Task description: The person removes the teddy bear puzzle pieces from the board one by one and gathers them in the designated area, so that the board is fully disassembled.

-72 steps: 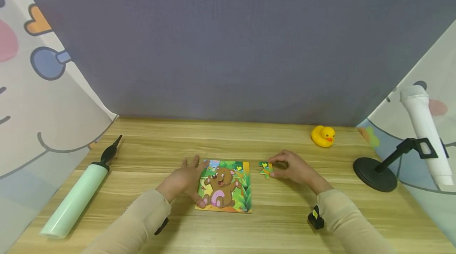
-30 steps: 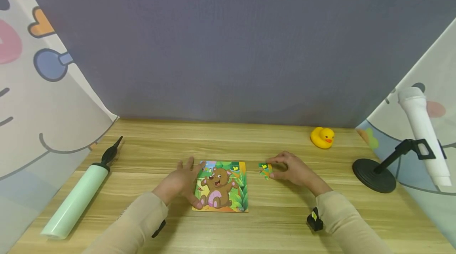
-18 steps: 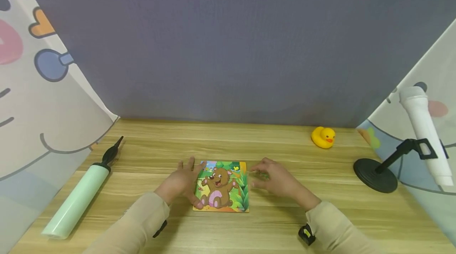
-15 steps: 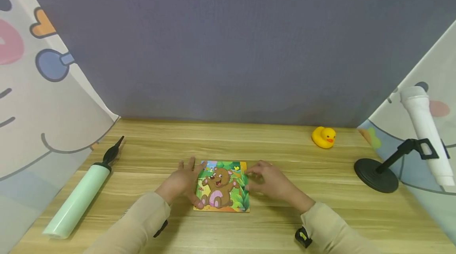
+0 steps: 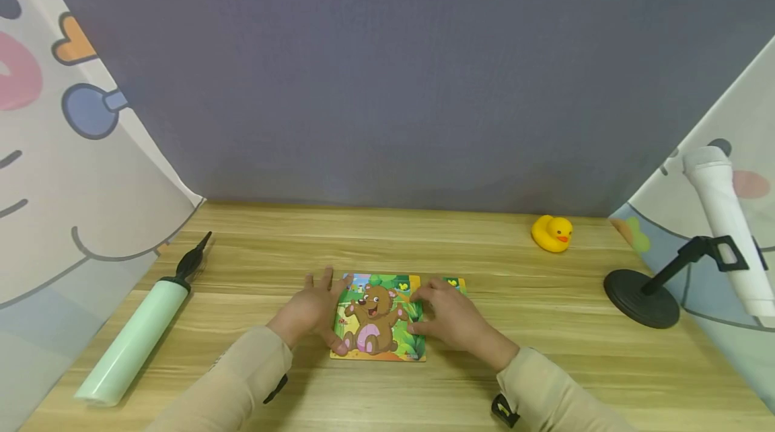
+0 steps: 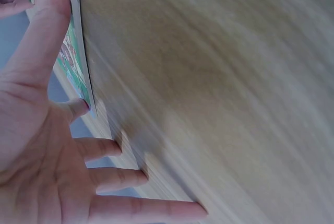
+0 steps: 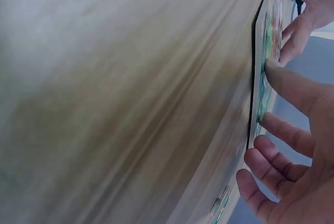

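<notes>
A square jigsaw puzzle [image 5: 372, 324] with a brown bear picture lies flat on the wooden table. My left hand [image 5: 307, 311] spreads along its left side, thumb and index finger touching that edge; the left wrist view shows the other fingers straight. At the puzzle's right edge, my right hand [image 5: 451, 316] touches the picture with thumb and index fingertip set apart. In the right wrist view its remaining fingers are loosely bent, holding nothing. A loose puzzle section [image 5: 455, 282] with a yellow duck print lies just behind the right hand, partly hidden by it.
A yellow rubber duck [image 5: 551, 234] sits at the back right. Farther right stands a white microphone [image 5: 729, 230] on a black stand [image 5: 642, 297]. A pale green hand pump [image 5: 136, 344] lies on the left. A grey panel [image 5: 387, 82] closes off the table's back.
My right hand has let go of the loose puzzle section and moved left to the bear puzzle's right edge. The section stays on the table. The left hand has barely moved.
</notes>
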`<action>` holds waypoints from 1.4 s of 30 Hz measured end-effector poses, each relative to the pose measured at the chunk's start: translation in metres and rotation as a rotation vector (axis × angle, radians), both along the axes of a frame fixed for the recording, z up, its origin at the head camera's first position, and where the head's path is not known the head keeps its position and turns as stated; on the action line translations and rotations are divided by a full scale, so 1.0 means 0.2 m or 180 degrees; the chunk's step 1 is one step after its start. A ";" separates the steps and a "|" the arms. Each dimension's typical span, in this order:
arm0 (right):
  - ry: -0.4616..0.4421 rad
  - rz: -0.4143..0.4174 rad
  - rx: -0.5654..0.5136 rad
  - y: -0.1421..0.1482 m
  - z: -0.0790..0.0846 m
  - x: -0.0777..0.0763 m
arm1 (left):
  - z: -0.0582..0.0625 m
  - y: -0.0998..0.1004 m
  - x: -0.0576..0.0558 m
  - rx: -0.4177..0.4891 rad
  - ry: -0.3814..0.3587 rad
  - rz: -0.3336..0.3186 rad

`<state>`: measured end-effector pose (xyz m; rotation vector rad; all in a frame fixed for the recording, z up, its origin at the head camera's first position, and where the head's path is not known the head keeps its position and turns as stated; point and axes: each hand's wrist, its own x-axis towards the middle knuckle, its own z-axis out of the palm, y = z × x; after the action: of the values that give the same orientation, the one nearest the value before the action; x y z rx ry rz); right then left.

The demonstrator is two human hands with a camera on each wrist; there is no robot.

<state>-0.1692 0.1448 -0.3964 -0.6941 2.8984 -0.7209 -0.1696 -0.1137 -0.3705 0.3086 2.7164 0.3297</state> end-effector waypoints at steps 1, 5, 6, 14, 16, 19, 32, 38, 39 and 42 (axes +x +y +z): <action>-0.0012 -0.0016 -0.0011 0.00 0.00 0.00 | 0.00 0.00 0.00 0.0003 -0.0003 0.0007; 0.0027 -0.0046 0.0014 -0.01 0.00 -0.01 | 0.00 0.00 0.00 -0.0032 -0.0024 0.0026; 0.0055 -0.0037 0.0035 -0.01 0.00 -0.01 | 0.00 0.00 0.00 -0.0051 -0.0025 0.0022; 0.0305 0.0084 0.0239 -0.01 0.01 -0.01 | 0.00 0.01 0.00 -0.0079 -0.0036 0.0013; 0.0374 0.0136 0.0286 -0.01 0.01 -0.01 | 0.01 0.01 0.00 -0.0090 -0.0025 0.0006; 0.0503 0.0205 0.0367 -0.01 0.01 -0.01 | 0.00 0.01 0.00 -0.0090 -0.0027 0.0019; 0.0440 0.0226 0.0238 0.03 -0.02 -0.02 | 0.00 0.01 0.00 -0.0089 -0.0074 0.0050; 0.0274 0.0264 0.0236 0.04 -0.01 -0.07 | 0.00 0.01 0.00 -0.0089 -0.0069 0.0044; 0.0261 0.0271 0.0251 0.04 0.00 -0.07 | 0.00 0.01 0.00 -0.0091 -0.0068 0.0042; 0.0214 0.0314 0.0250 0.04 0.00 -0.08 | 0.00 0.01 0.00 -0.0091 -0.0070 0.0047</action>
<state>-0.1857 0.1531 -0.3958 -0.8611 2.9094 -0.5803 -0.1694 -0.1119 -0.3709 0.2755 2.7004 0.2966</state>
